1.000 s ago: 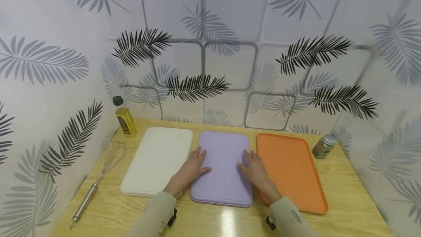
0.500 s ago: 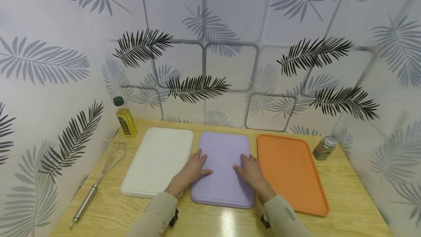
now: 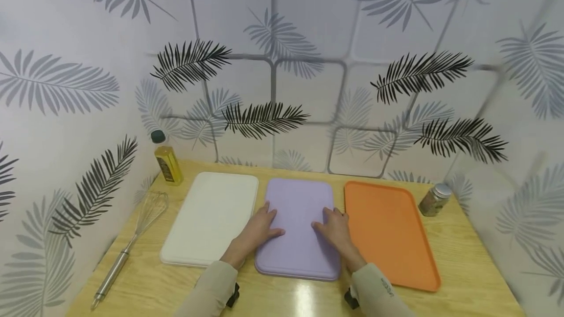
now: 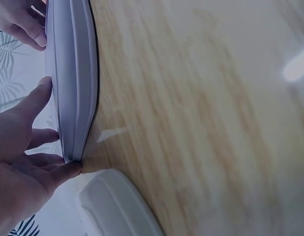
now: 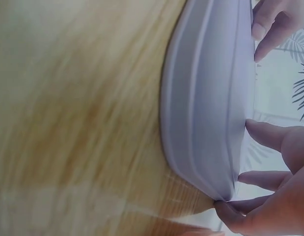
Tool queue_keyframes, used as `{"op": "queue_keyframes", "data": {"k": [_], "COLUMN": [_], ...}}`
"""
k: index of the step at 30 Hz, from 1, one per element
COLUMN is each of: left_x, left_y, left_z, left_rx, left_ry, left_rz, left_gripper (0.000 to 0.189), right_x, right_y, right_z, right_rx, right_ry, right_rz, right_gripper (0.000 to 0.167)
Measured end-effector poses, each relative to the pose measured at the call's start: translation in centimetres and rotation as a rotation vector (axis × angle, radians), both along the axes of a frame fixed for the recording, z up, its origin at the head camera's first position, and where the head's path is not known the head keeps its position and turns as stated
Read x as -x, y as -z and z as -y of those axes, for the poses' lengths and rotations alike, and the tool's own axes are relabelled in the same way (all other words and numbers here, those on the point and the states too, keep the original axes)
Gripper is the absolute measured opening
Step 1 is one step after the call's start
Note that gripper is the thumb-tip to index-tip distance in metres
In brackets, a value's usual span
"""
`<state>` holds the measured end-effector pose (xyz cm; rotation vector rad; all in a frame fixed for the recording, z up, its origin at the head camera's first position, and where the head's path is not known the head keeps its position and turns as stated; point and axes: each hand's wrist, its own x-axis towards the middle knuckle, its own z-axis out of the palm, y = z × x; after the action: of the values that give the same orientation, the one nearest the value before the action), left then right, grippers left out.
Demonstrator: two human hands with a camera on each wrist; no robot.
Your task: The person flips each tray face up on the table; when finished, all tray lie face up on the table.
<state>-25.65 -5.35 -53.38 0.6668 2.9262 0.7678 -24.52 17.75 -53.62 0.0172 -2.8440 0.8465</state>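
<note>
A purple rectangular tray (image 3: 297,204) with rounded corners lies flat between a white tray (image 3: 211,214) and an orange tray (image 3: 387,229). Its stepped, ridged side wall shows close up in both wrist views. My left hand (image 3: 257,226) holds the purple tray's left edge, thumb on top and fingers along the side. On the opposite edge my right hand (image 3: 336,229) grips in the same way, its fingertips (image 5: 230,216) low at the side wall. The tray's underside is hidden against the table.
The wooden table (image 3: 264,302) ends at a leaf-patterned wall. A whisk (image 3: 132,243) lies at the left, with an oil bottle (image 3: 168,163) behind it. A silver-capped jar (image 3: 435,200) stands at the right, beside the orange tray.
My right hand has shifted slightly left and closed in on the purple tray's right edge, its fingers bending more. The left hand has barely moved, and the trays lie where they were.
</note>
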Motion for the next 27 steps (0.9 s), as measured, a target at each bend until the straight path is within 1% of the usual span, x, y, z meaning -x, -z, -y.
{"op": "queue_keyframes", "data": {"k": [4, 10, 12, 19, 23, 27], "left_x": [-0.1, -0.3, -0.3, -0.3, -0.2, 0.1], "left_y": [0.1, 0.6, 0.6, 0.8, 0.7, 0.4], "left_z": [0.0, 0.5, 0.7, 0.2, 0.1, 0.0], "left_rx": [-0.006, -0.014, -0.019, -0.033, -0.035, -0.053], "left_ry": [-0.007, -0.036, -0.038, -0.028, -0.032, -0.033], "left_rz": [0.004, 0.017, 0.016, 0.027, 0.029, 0.036], "left_gripper": [0.070, 0.073, 0.074, 0.075, 0.075, 0.074], "right_x": [0.1, 0.6, 0.7, 0.3, 0.5, 0.8], "right_y": [0.0, 0.6, 0.7, 0.0, -0.4, -1.1], "right_z": [0.0, 0.3, 0.3, -0.1, -0.6, -1.3], "right_rx": [0.045, 0.086, 0.116, 0.207, 0.253, 0.290], "right_ry": [0.018, 0.031, 0.042, 0.083, 0.103, 0.119], "right_rz": [0.023, 0.010, 0.007, 0.041, 0.057, 0.077], "right_gripper": [0.057, 0.060, 0.060, 0.062, 0.061, 0.057]}}
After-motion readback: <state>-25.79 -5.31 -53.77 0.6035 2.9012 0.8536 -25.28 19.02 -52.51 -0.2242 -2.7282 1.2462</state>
